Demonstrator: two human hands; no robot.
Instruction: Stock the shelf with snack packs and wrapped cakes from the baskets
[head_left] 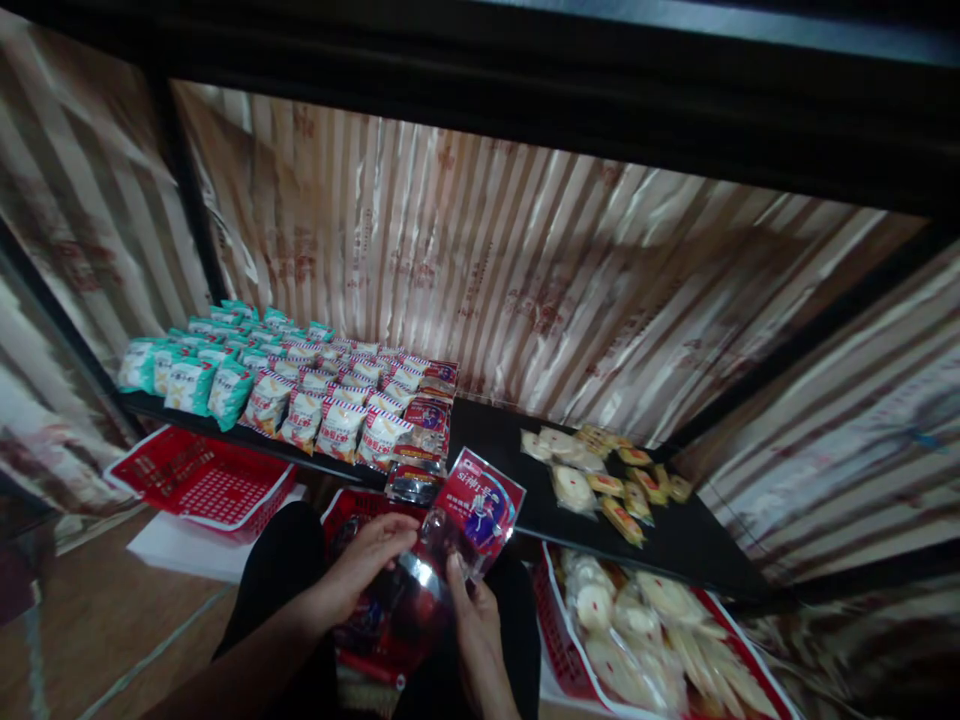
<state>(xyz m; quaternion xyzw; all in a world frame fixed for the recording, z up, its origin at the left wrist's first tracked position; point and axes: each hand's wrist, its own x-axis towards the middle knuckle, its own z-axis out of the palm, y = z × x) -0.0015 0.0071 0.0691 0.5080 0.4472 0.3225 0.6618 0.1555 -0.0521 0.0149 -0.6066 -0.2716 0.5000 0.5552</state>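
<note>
My left hand [366, 565] and my right hand [472, 625] both grip a clear plastic snack packet [472, 515] with a red and blue printed front, held just in front of a black shelf [495, 435]. Both hands' fingers are closed on its lower edge. Under the hands sits a red basket [390, 610] with more dark red packets. On the shelf's left stand rows of green packets [199, 375], then red-and-white packets [337, 410], then a short row of dark red packets [427, 425].
Loose pale pastry packets [600, 470] lie on the shelf's right. A red basket of similar pastries [652, 630] sits on the floor at right. An empty red basket [202, 480] rests on white sheets at left. Striped satin cloth backs the shelf.
</note>
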